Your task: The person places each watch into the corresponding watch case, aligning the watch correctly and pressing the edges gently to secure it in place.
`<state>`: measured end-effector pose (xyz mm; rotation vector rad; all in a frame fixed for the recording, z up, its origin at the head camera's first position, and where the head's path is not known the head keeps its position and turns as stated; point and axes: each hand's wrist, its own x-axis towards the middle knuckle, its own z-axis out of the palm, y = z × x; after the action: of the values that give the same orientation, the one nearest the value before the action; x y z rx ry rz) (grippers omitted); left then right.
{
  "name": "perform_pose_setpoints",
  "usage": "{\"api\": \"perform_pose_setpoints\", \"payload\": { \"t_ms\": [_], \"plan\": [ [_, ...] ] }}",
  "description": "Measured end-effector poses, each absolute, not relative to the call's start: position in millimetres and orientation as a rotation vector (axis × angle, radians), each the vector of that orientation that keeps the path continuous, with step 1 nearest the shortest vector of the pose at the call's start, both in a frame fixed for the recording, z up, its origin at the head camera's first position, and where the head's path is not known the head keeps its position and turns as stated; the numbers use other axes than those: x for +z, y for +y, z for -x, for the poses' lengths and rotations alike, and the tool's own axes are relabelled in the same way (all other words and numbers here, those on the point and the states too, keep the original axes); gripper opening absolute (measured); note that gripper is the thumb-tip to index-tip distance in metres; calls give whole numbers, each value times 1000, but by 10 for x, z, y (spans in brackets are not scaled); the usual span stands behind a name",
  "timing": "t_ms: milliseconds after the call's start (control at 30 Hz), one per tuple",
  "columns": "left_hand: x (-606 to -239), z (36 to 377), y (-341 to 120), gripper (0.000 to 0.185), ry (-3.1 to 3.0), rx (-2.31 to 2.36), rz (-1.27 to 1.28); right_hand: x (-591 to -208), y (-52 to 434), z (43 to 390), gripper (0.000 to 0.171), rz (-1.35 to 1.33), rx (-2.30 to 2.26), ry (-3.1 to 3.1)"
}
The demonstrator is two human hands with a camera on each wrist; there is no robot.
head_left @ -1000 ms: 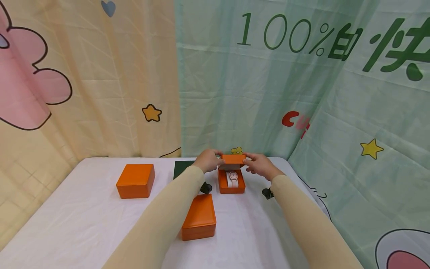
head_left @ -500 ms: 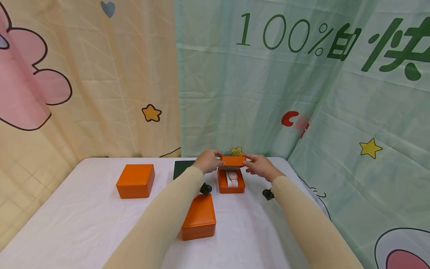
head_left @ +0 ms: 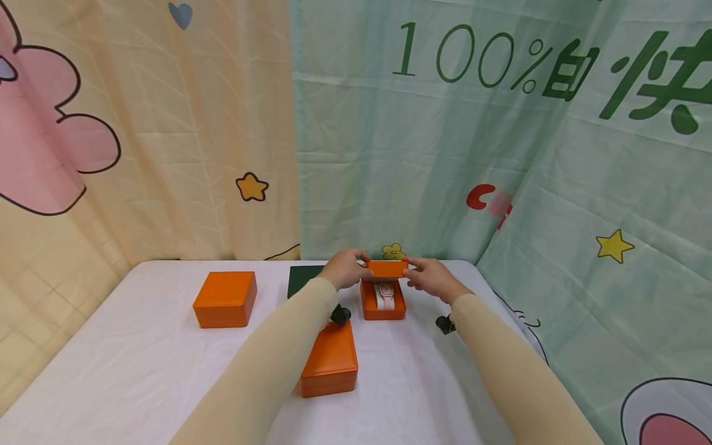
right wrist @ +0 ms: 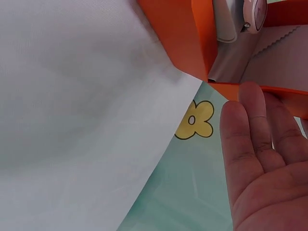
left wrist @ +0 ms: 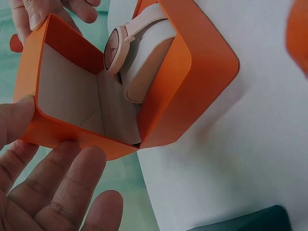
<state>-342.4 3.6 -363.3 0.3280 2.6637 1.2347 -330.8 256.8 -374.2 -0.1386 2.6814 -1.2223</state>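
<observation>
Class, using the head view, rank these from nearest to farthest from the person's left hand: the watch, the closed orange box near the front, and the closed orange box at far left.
1. watch, just right of the left hand
2. front orange box, nearer the camera
3. far-left orange box, off to the left

A makeshift staged set: cartoon-printed cloth backdrops [head_left: 445, 142] hung behind a white-covered table [head_left: 139, 371].

We see a smooth, matt orange box [head_left: 384, 296] with a hinged lid [head_left: 387, 268] lined in pale suede-like cloth, a glossy pink watch [left wrist: 126, 45], and a white creased tablecloth [head_left: 139, 364].
</observation>
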Motion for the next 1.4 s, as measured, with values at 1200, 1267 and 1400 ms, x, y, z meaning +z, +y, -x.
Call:
{"api": "perform_pose_setpoints", "payload": {
  "t_ms": [1200,1267,1400],
  "plan": [
    [-3703,3269,52,28,2735,1195,-404,-3981,2581,3139,54,149,-1281,2711],
    [-3708,3274,58,28,2747,1171,-406,-4005,2584,3126,54,155,-1267,2724],
    [-3716,3267,60,28,2751,1149,-415,-4047,2582,3094,54,175,-1241,2762]
  ]
}}
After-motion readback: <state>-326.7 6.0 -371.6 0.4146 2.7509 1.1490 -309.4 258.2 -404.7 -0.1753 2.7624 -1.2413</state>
